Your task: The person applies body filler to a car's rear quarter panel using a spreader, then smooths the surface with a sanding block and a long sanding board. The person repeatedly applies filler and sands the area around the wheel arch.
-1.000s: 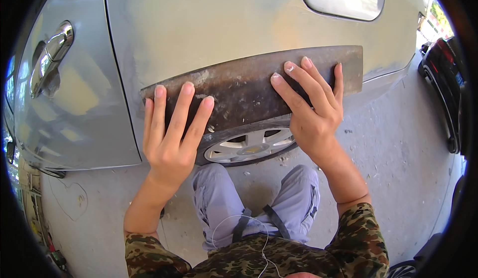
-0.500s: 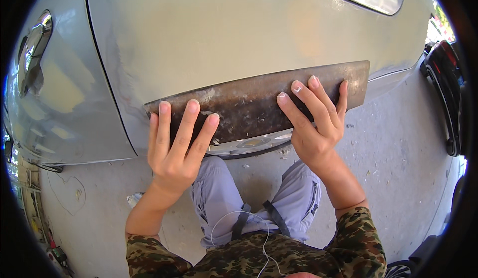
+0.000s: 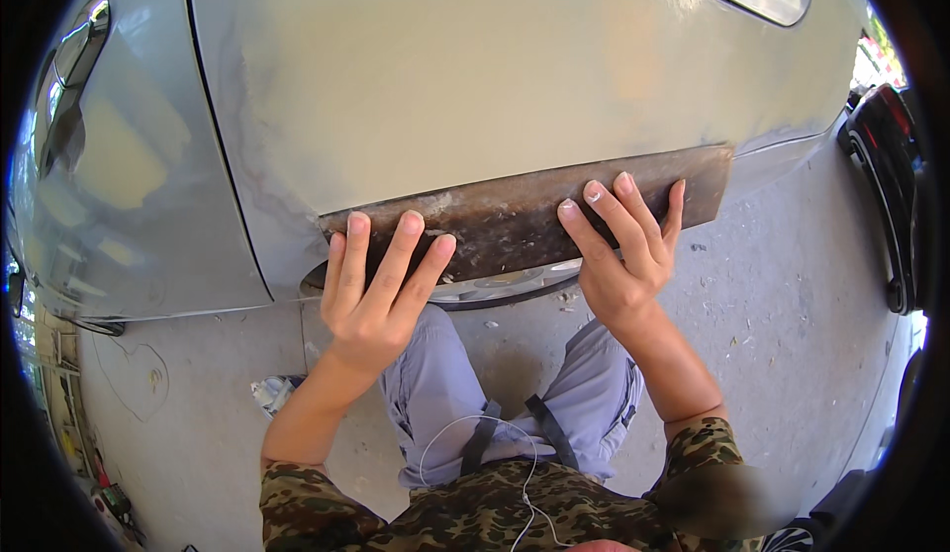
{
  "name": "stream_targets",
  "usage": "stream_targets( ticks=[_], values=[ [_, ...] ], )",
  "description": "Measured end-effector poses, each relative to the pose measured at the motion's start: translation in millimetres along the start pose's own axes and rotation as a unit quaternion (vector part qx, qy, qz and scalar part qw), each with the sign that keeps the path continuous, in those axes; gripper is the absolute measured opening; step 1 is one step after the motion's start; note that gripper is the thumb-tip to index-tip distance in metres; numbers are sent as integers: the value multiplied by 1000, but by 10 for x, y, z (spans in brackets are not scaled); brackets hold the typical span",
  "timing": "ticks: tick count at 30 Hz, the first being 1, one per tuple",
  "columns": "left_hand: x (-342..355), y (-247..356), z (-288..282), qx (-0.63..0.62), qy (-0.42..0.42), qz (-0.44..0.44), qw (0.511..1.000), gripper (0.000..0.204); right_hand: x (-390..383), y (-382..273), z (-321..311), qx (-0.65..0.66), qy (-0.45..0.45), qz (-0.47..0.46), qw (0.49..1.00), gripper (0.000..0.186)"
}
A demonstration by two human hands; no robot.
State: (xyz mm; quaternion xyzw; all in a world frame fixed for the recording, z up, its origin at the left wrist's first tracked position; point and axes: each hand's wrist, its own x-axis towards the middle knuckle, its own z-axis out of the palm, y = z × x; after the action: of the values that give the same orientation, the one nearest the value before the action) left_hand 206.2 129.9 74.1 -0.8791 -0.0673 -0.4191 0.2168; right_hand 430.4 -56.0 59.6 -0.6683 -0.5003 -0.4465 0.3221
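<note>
Splayed, thumbs hidden, the left hand (image 3: pixel 371 322) and right hand (image 3: pixel 625 277) hold a dark sheet (image 3: pixel 507 224) partly over the wheel (image 3: pixel 517 283); above that wheel, beige filler (image 3: pixel 416 97) already coats the rear quarter panel (image 3: pixel 495 57), patchy edges seemingly unfinished.

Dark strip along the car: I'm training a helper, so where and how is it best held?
Likely near both ends, from the side away from the car panel, fingers spread: the dark strip is long, with its broad face exposed there.

bright, soft daylight | glints on door handle (image 3: pixel 77 46) | fisheye bending, dark corners | 1 blurred smudge (image 3: pixel 714 501), lower right
</note>
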Motion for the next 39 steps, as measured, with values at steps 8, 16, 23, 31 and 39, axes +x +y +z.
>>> stream_targets(
  ticks=[8, 16, 23, 31, 39],
  values=[
    [-183, 86, 313, 21, 23, -20, 999, 37, -240, 102, 267, -5, 29, -8, 1000, 30],
    [-227, 217, 564, -111, -41, -44, 992, 32, -380, 199, 357, -34, -21, -28, 999, 29],
    [-566, 234, -58, -159, -75, -52, 983, 37, -434, -198, -183, -19, -81, -45, 995, 28],
    [-444, 286, -270, -140, -88, -55, 985, 43, -282, -251, -411, -38, -94, -40, 994, 34],
    [-181, 214, -368, -135, -151, -22, 979, 53, -143, -246, -507, -37, -126, -47, 990, 39]
  ],
)
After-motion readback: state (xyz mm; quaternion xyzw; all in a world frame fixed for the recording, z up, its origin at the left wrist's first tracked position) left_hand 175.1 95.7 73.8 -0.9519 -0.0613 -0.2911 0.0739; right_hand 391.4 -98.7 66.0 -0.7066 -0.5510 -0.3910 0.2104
